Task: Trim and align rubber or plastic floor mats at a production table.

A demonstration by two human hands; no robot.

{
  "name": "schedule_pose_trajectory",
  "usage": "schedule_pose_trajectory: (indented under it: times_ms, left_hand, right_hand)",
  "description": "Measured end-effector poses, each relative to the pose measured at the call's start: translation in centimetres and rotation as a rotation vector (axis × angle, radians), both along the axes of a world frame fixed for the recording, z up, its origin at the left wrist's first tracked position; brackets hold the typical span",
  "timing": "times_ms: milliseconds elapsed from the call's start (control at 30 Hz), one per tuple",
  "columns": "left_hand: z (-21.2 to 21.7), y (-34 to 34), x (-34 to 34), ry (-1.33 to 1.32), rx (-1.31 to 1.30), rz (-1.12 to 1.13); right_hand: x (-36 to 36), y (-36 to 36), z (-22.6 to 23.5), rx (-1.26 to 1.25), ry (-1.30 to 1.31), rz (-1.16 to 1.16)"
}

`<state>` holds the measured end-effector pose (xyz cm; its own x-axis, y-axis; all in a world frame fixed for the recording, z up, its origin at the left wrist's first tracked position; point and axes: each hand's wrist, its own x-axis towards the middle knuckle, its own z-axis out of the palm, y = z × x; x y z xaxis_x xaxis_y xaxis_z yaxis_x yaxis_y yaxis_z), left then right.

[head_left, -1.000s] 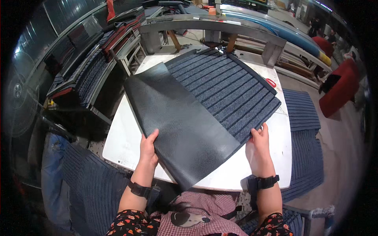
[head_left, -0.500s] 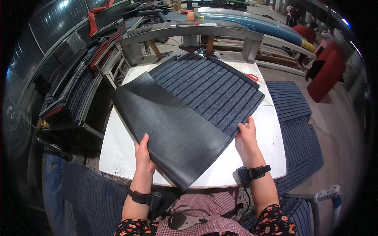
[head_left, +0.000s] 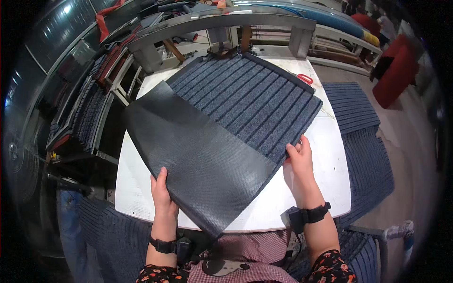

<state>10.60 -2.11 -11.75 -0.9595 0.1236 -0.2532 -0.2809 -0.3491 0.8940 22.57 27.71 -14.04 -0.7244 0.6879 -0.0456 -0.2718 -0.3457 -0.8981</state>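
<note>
A ribbed grey-blue floor mat (head_left: 250,99) lies askew on the white table (head_left: 325,165). Its near-left part shows the smooth black backing (head_left: 207,155), turned up over the ribbed pile. My left hand (head_left: 163,194) is closed on the edge of the black part, thumb on top and fingers hidden beneath. At the mat's right edge, close to where black meets ribbed, my right hand (head_left: 300,154) pinches the border between thumb and fingers. The black near corner overhangs the table's front edge.
Red-handled scissors (head_left: 304,78) lie by the mat's far right corner. A metal beam (head_left: 222,21) spans the table's back. Stacked mats (head_left: 89,99) fill a rack at left; more ribbed mats (head_left: 363,155) lie at right. Rolls (head_left: 330,33) rest behind, with people farther off.
The mat's black part and my left hand have shifted a little to the left. My right hand keeps its hold on the right edge. The whole view has tilted slightly.
</note>
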Motion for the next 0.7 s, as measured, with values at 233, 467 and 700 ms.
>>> schedule_pose_trajectory:
  times_ms: [233,467,700]
  left_hand:
    - [-1.4,-0.9,-0.5,0.052,0.045,-0.017]
    - [-1.5,-1.2,-1.3,0.026,0.121,-0.009]
    - [1.3,-10.3,-2.3,-0.065,-0.152,-0.317]
  right_hand:
    - [-0.5,-0.6,0.4,-0.011,-0.064,-0.106]
    - [-1.4,1.4,-1.3,0.051,-0.126,-0.061]
    - [9.6,-9.8,2.1,0.227,-0.512,0.221]
